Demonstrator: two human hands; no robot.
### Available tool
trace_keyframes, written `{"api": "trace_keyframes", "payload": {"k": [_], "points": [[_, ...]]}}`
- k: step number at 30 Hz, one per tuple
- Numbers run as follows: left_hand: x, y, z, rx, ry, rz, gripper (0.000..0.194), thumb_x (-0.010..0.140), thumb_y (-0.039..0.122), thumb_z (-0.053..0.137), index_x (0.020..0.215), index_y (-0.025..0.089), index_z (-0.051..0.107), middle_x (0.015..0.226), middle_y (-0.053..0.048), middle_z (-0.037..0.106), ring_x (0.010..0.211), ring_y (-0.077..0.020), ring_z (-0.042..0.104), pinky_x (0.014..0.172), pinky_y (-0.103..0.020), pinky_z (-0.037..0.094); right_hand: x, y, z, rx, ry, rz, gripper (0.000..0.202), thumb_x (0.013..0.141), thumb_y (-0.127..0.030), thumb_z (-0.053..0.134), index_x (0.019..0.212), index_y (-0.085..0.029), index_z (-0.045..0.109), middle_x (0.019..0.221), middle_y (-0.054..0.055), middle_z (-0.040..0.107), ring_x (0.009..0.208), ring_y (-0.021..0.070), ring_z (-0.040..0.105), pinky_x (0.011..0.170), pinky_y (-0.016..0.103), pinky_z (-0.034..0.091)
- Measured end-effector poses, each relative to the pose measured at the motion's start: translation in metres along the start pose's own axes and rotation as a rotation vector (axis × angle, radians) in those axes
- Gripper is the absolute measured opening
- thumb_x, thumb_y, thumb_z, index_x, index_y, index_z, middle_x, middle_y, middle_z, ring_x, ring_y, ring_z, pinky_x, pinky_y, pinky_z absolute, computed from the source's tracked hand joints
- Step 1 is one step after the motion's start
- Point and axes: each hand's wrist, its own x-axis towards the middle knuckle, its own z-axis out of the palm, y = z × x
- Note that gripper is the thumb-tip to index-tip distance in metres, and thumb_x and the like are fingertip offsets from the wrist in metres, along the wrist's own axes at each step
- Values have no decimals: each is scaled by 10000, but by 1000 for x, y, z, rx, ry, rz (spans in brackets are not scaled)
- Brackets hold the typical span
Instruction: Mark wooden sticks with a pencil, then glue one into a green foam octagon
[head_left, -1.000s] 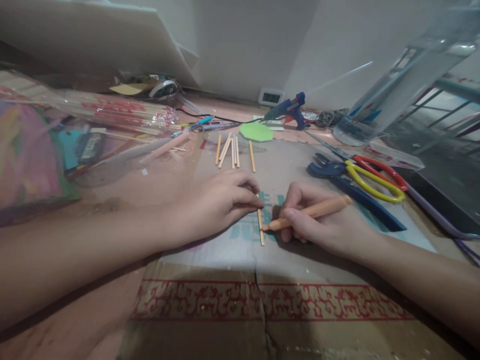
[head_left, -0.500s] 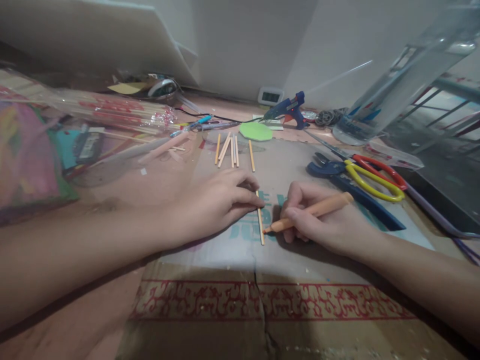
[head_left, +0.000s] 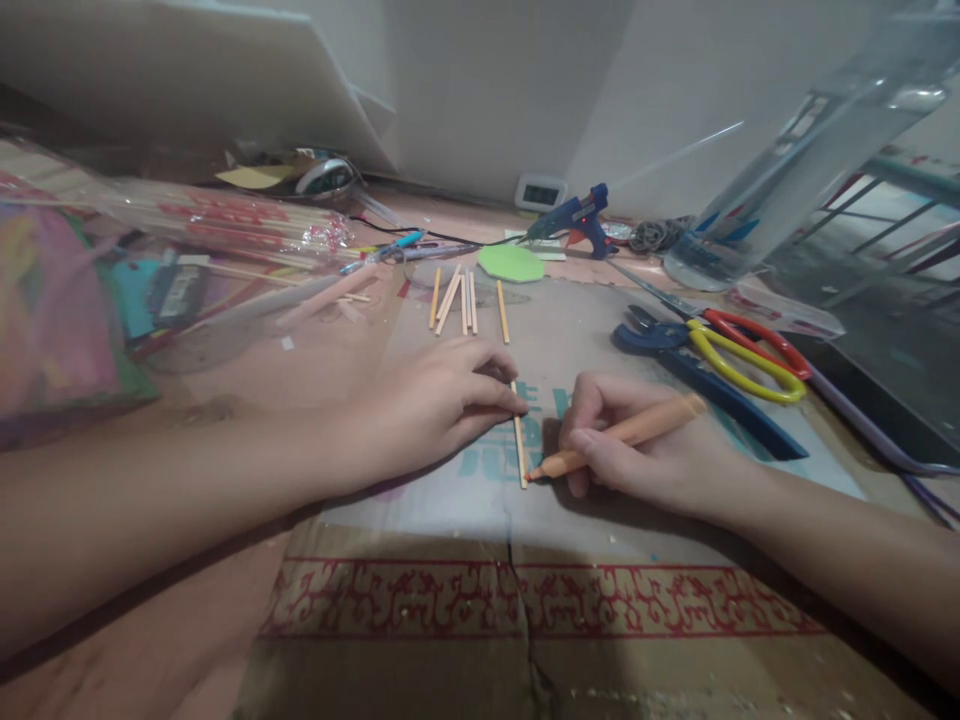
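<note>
A thin wooden stick [head_left: 519,445] lies on the cardboard, its lower end pointing toward me. My left hand [head_left: 469,390] is closed on its upper part, thumb and fingers pinching it against the surface. Held like a pen, an orange marker [head_left: 637,425] is in my right hand [head_left: 622,450], and its reddish tip touches the stick close to the lower end. Beyond my left hand lie several short sticks [head_left: 465,300], some of them orange-yellow, with one orange-yellow stick [head_left: 502,312] apart from the others.
Scissors [head_left: 742,360] with red and yellow handles lie over blue-handled pliers [head_left: 720,395] on the right. A blue glue gun [head_left: 574,218] stands behind a green paper piece [head_left: 511,263]. At right is a clear bottle [head_left: 795,170]; wrapped sticks [head_left: 225,220] lie left.
My right hand has moved the marker tip slightly down along the stick, toward its near end. The left hand and the stick look almost unmoved.
</note>
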Motion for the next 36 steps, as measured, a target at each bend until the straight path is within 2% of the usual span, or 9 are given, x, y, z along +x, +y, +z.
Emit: {"api": "trace_keyframes", "payload": {"k": [3, 8, 13, 16, 21, 24, 29, 32, 36], "points": [[0, 0, 1, 0, 2, 2, 224, 1025, 254, 585, 1098, 214, 793, 1202, -106, 680, 1146, -245, 637, 1001, -423, 523, 2, -2, 0, -17, 26, -6, 234, 907, -296, 658, 734, -231, 513, 597, 12, 719, 546, 136, 670, 483, 209, 477], [0, -1, 2, 1, -4, -17, 222, 1025, 253, 586, 1112, 239, 790, 1198, -90, 679, 1142, -232, 633, 1005, -413, 516, 6, -2, 1, -32, 146, -12, 245, 934, -290, 654, 753, -231, 500, 602, 0, 729, 435, 88, 570, 416, 194, 387], [1, -1, 2, 2, -9, -11, 229, 1032, 266, 572, 1113, 251, 785, 1199, -83, 679, 1138, -223, 633, 999, -406, 516, 8, -1, 1, -29, 163, -19, 246, 956, -312, 634, 764, -229, 506, 600, 3, 733, 440, 96, 576, 422, 202, 394], [0, -1, 1, 2, -9, -11, 228, 1031, 265, 574, 1112, 247, 786, 1212, -87, 677, 1151, -230, 631, 1007, -414, 514, 6, -2, 1, -30, 131, -12, 251, 938, -306, 649, 749, -229, 503, 601, 7, 731, 457, 100, 589, 435, 203, 413], [-1, -1, 1, -3, -5, 5, 229, 1026, 246, 578, 1109, 212, 789, 1215, -108, 676, 1158, -250, 631, 1007, -432, 517, 3, -2, -1, 15, 13, 21, 260, 901, -327, 668, 726, -235, 499, 579, 10, 701, 557, 158, 683, 472, 221, 466], [0, -1, 1, -2, -17, -3, 233, 1027, 249, 576, 1121, 224, 788, 1231, -106, 673, 1165, -253, 627, 1008, -438, 515, 3, -1, 0, 12, 24, 4, 241, 911, -303, 656, 736, -229, 506, 580, 9, 706, 535, 144, 666, 460, 209, 450], [1, 0, 0, 6, -43, -19, 246, 1027, 241, 572, 1157, 248, 781, 1245, -99, 669, 1170, -251, 626, 1011, -439, 510, 6, -2, 0, -18, 128, -16, 228, 924, -253, 638, 747, -230, 497, 592, 3, 720, 447, 96, 579, 425, 191, 396], [1, 1, 0, -1, -38, -19, 245, 1026, 242, 572, 1147, 236, 786, 1245, -107, 669, 1174, -262, 624, 1009, -448, 509, 4, -4, -1, -19, 70, -7, 228, 900, -270, 648, 729, -231, 503, 574, 9, 707, 496, 122, 634, 444, 194, 430], [0, 1, 0, 14, -52, -13, 254, 1033, 247, 558, 1142, 246, 788, 1245, -100, 671, 1165, -264, 626, 996, -450, 515, 1, -6, -1, -37, -14, 24, 219, 871, -283, 648, 712, -232, 506, 556, 15, 690, 489, 136, 629, 432, 202, 432]]}}
